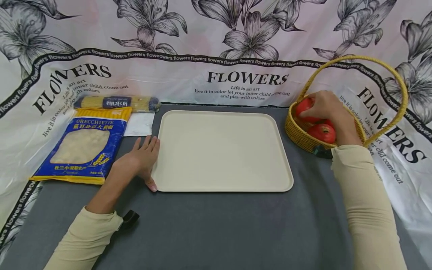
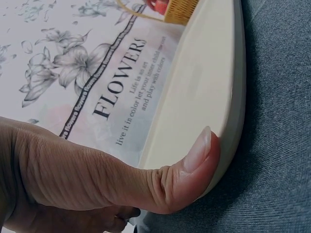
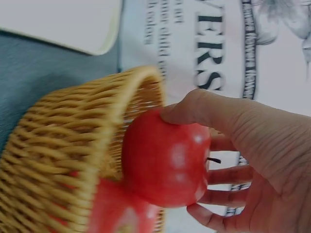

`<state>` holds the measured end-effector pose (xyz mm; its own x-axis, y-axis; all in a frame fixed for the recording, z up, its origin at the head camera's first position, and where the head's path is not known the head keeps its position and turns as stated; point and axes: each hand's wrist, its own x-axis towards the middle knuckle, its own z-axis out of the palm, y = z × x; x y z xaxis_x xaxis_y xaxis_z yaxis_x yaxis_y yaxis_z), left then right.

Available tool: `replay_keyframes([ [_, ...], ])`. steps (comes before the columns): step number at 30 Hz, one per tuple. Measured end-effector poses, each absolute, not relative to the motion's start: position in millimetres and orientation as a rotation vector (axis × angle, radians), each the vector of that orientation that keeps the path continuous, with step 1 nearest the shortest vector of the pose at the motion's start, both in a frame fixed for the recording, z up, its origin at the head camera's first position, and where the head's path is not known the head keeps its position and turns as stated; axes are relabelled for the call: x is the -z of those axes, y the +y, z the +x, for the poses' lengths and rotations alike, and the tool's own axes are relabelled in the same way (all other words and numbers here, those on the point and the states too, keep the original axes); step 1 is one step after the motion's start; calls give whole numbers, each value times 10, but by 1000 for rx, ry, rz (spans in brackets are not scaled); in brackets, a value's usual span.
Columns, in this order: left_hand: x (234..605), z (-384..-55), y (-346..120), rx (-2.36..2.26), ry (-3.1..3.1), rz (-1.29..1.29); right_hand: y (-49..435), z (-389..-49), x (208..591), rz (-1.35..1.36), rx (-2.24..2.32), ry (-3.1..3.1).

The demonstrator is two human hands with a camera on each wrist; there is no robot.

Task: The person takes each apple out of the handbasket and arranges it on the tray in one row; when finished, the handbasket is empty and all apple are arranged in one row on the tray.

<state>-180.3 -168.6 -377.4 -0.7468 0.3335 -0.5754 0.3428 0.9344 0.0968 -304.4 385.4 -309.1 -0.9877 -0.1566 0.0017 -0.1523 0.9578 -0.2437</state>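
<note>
Above the yellow wicker basket (image 1: 297,137), my right hand (image 1: 329,108) grips a red apple (image 3: 163,160) with thumb and fingers curled round it. The right wrist view shows its short dark stem facing the palm. Another red apple (image 1: 321,133) lies in the basket below it; the hand and the rim hide part of the contents. At the left edge of the cream rectangular tray (image 1: 222,150) rests my left hand (image 1: 140,159), fingers extended. In the left wrist view its thumb (image 2: 197,158) touches the tray's near corner.
To the left lie a blue and yellow bag of orecchiette (image 1: 81,146) and a long pack of pasta (image 1: 116,103), with a white packet (image 1: 138,124) beside them. The basket's tall handle (image 1: 403,88) arches up at the right. A flower-printed cloth (image 1: 179,80) hangs behind the grey tabletop (image 1: 216,228).
</note>
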Motion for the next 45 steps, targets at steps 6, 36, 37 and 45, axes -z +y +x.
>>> replay_keyframes([
  [6, 3762, -1795, -1694, 28, 2471, 479, 3694, -2935, 2834, -211, 302, 3110],
  [36, 3799, -1836, -1718, -40, 2437, 464, 2101, -2587, 2399, -669, 210, 3118],
  [37, 3819, -1842, -1726, -41, 2436, 462, 2028, -2592, 2409, -692, 215, 3115],
  [45, 3805, -1830, -1716, -38, 2432, 453, 1416, -2699, 2512, -896, 190, 3073],
])
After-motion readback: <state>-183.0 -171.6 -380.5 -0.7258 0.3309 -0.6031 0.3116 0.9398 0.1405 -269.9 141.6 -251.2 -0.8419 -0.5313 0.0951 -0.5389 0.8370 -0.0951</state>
